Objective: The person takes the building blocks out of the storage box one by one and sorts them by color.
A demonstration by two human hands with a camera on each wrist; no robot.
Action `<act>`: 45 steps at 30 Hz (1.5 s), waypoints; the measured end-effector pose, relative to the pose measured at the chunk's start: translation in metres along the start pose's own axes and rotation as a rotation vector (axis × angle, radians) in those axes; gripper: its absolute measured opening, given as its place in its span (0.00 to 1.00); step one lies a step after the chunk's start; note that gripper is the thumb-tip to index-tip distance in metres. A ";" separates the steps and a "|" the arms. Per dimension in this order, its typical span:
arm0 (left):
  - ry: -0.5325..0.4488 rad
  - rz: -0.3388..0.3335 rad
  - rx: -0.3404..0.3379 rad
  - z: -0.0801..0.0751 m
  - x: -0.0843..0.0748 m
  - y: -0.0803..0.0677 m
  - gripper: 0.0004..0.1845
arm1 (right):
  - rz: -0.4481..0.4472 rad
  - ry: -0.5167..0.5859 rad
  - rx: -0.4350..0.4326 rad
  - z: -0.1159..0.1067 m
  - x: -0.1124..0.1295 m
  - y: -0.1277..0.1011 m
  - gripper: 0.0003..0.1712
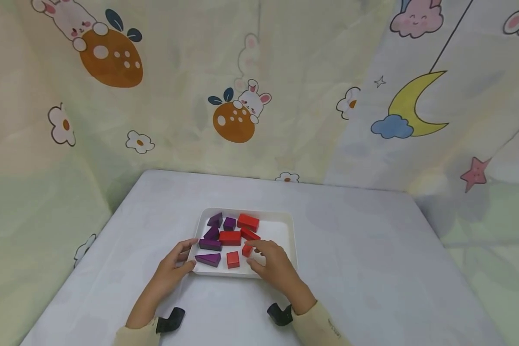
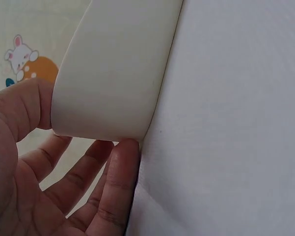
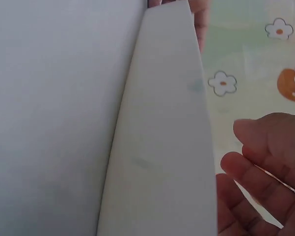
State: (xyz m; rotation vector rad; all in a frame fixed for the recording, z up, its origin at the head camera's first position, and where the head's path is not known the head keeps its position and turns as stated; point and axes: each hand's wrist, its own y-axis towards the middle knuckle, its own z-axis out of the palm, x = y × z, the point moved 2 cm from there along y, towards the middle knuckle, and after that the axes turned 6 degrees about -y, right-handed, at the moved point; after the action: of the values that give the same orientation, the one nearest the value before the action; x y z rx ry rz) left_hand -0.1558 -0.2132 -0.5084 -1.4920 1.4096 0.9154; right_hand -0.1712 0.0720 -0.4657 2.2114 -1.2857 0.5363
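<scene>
A white tray (image 1: pixel 277 226) holds several purple and red blocks. My left hand (image 1: pixel 173 269) grips its left end, thumb at the near corner and fingers along the side wall; the left wrist view shows these fingers (image 2: pixel 120 182) against the tray wall (image 2: pixel 113 73). Over the tray's right part, my right hand (image 1: pixel 274 264) has its index fingertip at a small red block (image 1: pixel 246 250), its thumb apart from it. No block shows between the right hand's fingers (image 3: pixel 265 182) in the right wrist view. A red cube (image 1: pixel 232 260) lies left of this hand.
Purple blocks, including a flat one (image 1: pixel 210 245) and a triangular one (image 1: pixel 208 260), lie on the tray's left. Red blocks (image 1: pixel 230 238) occupy its middle. A white-covered table (image 1: pixel 363 259) carries the tray, with a patterned cloth (image 1: pixel 302 96) hanging behind.
</scene>
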 end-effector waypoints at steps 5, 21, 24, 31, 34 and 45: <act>-0.001 0.008 0.009 0.001 -0.002 0.001 0.31 | -0.023 0.058 0.086 0.014 0.001 0.013 0.26; 0.009 0.000 0.010 0.000 -0.002 0.002 0.32 | -0.038 -0.078 0.060 0.031 0.006 0.023 0.14; 0.007 -0.007 0.011 0.001 -0.002 0.000 0.32 | -0.070 -0.041 0.022 0.023 0.001 0.018 0.15; 0.013 -0.005 0.006 0.001 0.000 -0.001 0.33 | -0.052 0.180 -0.020 -0.016 -0.020 0.008 0.19; 0.016 -0.011 0.001 0.002 0.002 -0.004 0.33 | -0.019 0.236 -0.051 -0.032 -0.036 0.004 0.20; 0.031 0.002 0.015 0.002 0.002 0.000 0.33 | 0.162 0.276 -0.157 -0.084 -0.106 0.007 0.24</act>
State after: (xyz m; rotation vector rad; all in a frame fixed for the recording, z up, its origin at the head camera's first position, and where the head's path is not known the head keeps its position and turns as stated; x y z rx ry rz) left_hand -0.1554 -0.2125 -0.5108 -1.4994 1.4376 0.8847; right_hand -0.2333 0.1926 -0.4585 1.8423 -1.3159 0.7469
